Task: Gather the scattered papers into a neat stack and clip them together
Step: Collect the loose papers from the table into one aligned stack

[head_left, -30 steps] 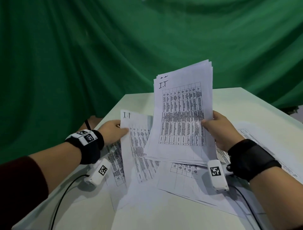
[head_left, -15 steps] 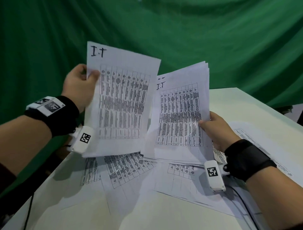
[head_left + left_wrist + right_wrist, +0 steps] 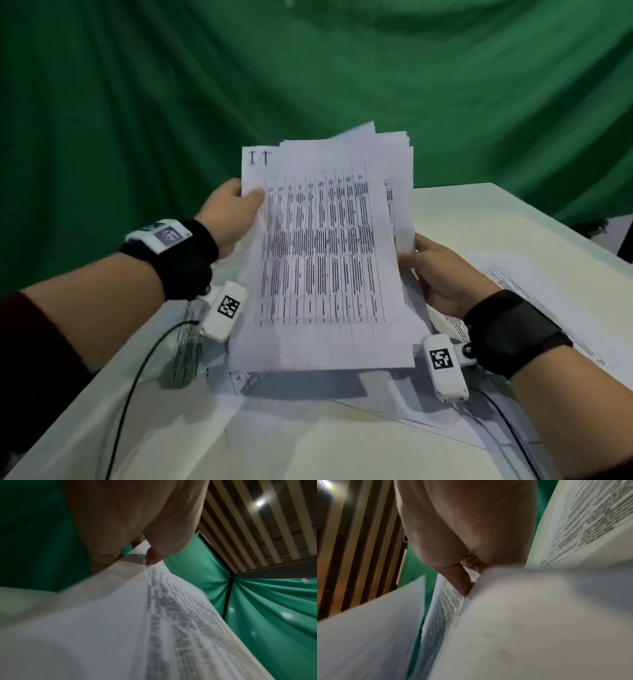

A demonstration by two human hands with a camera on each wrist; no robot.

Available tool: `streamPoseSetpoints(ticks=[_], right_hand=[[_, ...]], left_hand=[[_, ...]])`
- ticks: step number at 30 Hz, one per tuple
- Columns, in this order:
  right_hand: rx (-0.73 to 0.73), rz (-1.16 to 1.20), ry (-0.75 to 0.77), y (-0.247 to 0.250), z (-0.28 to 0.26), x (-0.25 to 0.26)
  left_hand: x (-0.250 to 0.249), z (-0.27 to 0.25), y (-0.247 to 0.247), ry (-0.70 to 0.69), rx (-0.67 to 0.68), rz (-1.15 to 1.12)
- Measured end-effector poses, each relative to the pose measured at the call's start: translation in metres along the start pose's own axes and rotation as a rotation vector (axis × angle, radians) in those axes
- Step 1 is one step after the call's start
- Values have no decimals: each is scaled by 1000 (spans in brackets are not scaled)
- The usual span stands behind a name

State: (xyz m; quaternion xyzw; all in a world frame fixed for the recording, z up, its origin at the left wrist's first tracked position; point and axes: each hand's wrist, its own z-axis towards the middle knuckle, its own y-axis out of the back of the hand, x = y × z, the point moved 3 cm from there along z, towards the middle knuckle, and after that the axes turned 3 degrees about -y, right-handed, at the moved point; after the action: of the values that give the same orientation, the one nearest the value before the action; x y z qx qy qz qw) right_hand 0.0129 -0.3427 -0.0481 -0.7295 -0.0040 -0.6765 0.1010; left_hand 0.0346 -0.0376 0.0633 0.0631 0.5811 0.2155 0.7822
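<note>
The left hand (image 3: 230,214) pinches the top sheet (image 3: 325,260) at its left edge, thumb on the printed face, fingers curled behind. This sheet lies over the front of the held stack (image 3: 397,164), which the right hand (image 3: 442,274) grips at its right edge, fingers closed round it. Both are raised above the surface (image 3: 479,212), tilted up, near its middle. More loose papers (image 3: 534,294) lie flat under them and toward the right edge.
</note>
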Motion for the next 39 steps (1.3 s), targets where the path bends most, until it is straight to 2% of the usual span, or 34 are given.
streamPoseSetpoints(ticks=[2,4,7,9,12,14,16,18,21,24,27,28,30,39], right_hand=[[55,7,16,-4,-3,3],[64,16,17,-7,-7,5],[45,16,13,-9,-8,6],[-2,29,4,-9,-7,5],[92,17,-21,-12,-6,4],[139,-71,23,-15,-7,3],[63,-128,100,-15,-6,2],[-14,-125,142,-13,-3,2],[-65,-180,157,-6,-1,2],[-105,-202,159,-2,0,1],[-127,-183,161,-1,-1,1],[-131,-183,157,-1,-1,1],[-142,-187,150,0,-1,0],[-151,-191,108,1,-1,-3]], left_hand=[[8,-3,-14,45,15,52],[15,-1,-22,101,11,10],[17,-2,-32,145,-67,-52],[16,0,-36,133,-129,-61],[12,1,-38,74,-186,-62],[8,-1,-37,29,-217,-68],[4,-4,-34,-19,-218,-85],[7,-4,-26,-4,-143,-107],[23,-9,-12,165,110,28],[51,-20,11,292,360,428],[85,-29,34,353,534,1019],[95,-29,40,379,558,1142],[110,-28,47,422,607,1217],[124,-21,53,432,503,1111]])
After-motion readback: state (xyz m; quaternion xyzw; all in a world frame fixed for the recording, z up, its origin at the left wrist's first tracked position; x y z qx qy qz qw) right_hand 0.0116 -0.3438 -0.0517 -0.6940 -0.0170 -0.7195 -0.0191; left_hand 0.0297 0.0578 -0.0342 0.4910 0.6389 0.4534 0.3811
